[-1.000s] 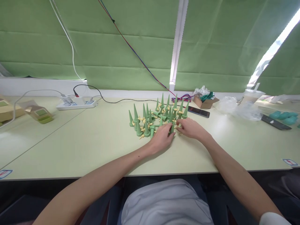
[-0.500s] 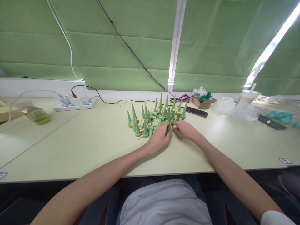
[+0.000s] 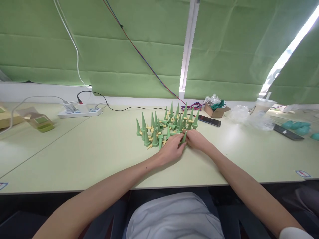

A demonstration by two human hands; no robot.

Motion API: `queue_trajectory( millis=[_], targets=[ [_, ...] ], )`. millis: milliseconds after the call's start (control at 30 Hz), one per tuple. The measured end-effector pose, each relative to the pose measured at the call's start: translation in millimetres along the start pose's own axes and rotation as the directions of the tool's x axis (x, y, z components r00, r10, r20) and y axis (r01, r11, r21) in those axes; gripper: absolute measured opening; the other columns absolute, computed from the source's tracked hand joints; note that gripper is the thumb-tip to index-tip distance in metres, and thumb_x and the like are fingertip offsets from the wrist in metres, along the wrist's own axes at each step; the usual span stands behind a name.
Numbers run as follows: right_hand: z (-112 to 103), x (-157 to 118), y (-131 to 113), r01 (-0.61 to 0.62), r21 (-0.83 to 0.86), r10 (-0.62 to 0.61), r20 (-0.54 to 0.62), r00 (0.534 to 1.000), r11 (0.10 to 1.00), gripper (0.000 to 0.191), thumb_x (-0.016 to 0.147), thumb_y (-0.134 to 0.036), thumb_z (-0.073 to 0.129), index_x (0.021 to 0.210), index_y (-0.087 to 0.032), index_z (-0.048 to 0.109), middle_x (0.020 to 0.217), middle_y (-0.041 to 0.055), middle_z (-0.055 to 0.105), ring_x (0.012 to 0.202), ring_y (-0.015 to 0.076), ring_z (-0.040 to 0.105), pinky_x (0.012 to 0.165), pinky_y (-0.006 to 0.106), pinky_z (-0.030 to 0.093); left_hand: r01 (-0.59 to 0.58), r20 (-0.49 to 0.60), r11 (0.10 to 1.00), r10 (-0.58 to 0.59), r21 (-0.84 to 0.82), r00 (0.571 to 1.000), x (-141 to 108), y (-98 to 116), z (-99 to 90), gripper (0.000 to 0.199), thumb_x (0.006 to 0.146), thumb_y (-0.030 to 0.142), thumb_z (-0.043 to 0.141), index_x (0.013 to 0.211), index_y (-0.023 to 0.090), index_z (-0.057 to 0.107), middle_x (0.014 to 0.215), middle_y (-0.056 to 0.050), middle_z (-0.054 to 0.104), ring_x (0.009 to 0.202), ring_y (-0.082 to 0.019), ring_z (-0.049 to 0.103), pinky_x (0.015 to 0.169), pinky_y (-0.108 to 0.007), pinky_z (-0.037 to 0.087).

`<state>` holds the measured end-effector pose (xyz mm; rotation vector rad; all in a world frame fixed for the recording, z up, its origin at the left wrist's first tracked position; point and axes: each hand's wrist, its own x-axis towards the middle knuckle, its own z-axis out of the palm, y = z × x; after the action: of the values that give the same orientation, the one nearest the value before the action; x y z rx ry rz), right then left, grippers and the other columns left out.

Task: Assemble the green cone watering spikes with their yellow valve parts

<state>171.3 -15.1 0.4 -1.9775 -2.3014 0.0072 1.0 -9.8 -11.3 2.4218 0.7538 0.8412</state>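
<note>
Room left, clutter behind

Left of the green cones (image 3: pixel 147 140), the table (image 3: pixel 99 156) lies open toward the power strip (image 3: pixel 79 113). A black cable (image 3: pixel 129 108), phone (image 3: pixel 209 121) and cardboard box (image 3: pixel 216 112) obstruct the back edge.

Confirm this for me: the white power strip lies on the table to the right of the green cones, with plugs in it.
Not right: the head view shows the white power strip on the table to the left of the green cones, with plugs in it.

2 bare forearms reaching forward, left hand (image 3: pixel 173 146) and right hand (image 3: pixel 195 139) close together, fingers bent
</note>
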Motion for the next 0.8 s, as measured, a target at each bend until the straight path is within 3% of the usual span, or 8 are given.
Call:
queue_trajectory(
  millis=[200,433,600,800],
  targets=[
    [0.0,-0.5,-2.6,-0.022,-0.02,0.022,0.007,1.0,1.0,0.015,0.087,-0.011,0.049,0.099,-0.014,0.059,0.086,0.0109,0.069,0.076,0.0221,0.064,0.056,0.028,0.028,-0.004,0.016,1.0,0.005,-0.018,1.0,-0.3,0.5,1.0,0.016,0.092,0.023,0.048,0.076,0.021,0.043,0.08,-0.004,0.058,0.075,-0.019,0.055,0.069,-0.032,0.043],
    [3.7,0.1,-1.2,-0.042,-0.016,0.042,-0.036,0.998,0.999,0.014,0.096,-0.019,0.043,0.101,-0.016,0.055,0.091,0.0119,0.07,0.08,0.0234,0.065,0.058,0.029,0.029,0.005,-0.021,1.0,-0.005,0.008,1.0,1.3,-3.4,0.3,0.015,0.092,0.021,0.047,0.078,0.021,0.045,0.078,-0.004,0.058,0.076,-0.02,0.056,0.073,-0.033,0.043],
    [2.5,-1.7,-3.1,-0.047,0.014,0.048,-0.077,0.996,0.999,0.013,0.097,-0.022,0.043,0.098,-0.018,0.055,0.09,0.0102,0.069,0.083,0.0233,0.064,0.06,0.028,0.03,0.074,-0.07,0.997,-0.073,0.018,0.995,3.6,-7.5,-1.6,0.019,0.093,0.026,0.047,0.075,0.021,0.041,0.076,-0.003,0.057,0.072,-0.019,0.055,0.067,-0.033,0.041],
    [0.3,-1.5,-1.9,-0.049,0.116,0.067,-0.158,0.985,0.992,0.011,0.095,-0.022,0.047,0.095,-0.017,0.057,0.087,0.0092,0.069,0.081,0.0221,0.063,0.065,0.028,0.036,0.188,-0.126,0.971,-0.208,-0.149,0.97,5.8,-6.6,-5.5,0.025,0.096,0.036,0.045,0.076,0.022,0.042,0.064,0.0,0.056,0.058,-0.017,0.056,0.058,-0.031,0.041]
  ],
)
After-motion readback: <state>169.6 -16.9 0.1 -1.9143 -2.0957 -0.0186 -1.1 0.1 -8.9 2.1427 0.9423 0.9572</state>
